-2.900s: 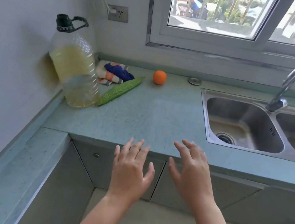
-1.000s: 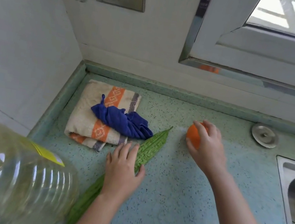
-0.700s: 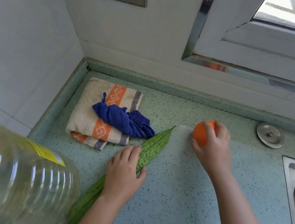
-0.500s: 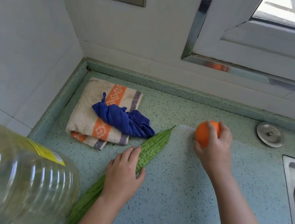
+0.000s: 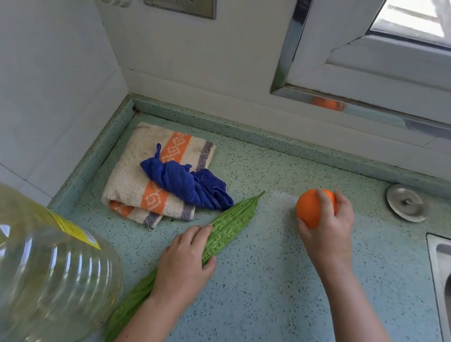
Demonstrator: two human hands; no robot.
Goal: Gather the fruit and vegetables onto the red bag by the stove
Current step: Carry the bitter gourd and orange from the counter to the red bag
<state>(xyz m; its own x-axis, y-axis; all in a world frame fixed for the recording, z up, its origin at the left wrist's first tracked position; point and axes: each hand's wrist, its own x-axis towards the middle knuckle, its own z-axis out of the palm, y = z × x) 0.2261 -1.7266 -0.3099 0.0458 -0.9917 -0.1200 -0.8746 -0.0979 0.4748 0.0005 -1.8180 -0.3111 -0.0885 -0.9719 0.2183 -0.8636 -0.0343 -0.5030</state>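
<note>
A long green bitter gourd [image 5: 231,226] lies diagonally on the speckled green counter. My left hand [image 5: 185,263] grips it around the middle, fingers over the top and thumb on its right side. An orange [image 5: 311,208] is held in my right hand [image 5: 328,228], fingers curled around its right side, just above the counter near the back. No red bag or stove is in view.
A large clear bottle of yellow oil [image 5: 11,265] stands at the lower left, touching the gourd's near end. A folded striped towel [image 5: 138,182] with a blue cloth [image 5: 186,183] lies in the corner. A round metal cap [image 5: 406,202] and the sink edge [image 5: 433,283] are on the right.
Both hands came from the counter edge to the produce. In the last second my right hand lifted the orange slightly and shifted it right; my left hand closed on the gourd.
</note>
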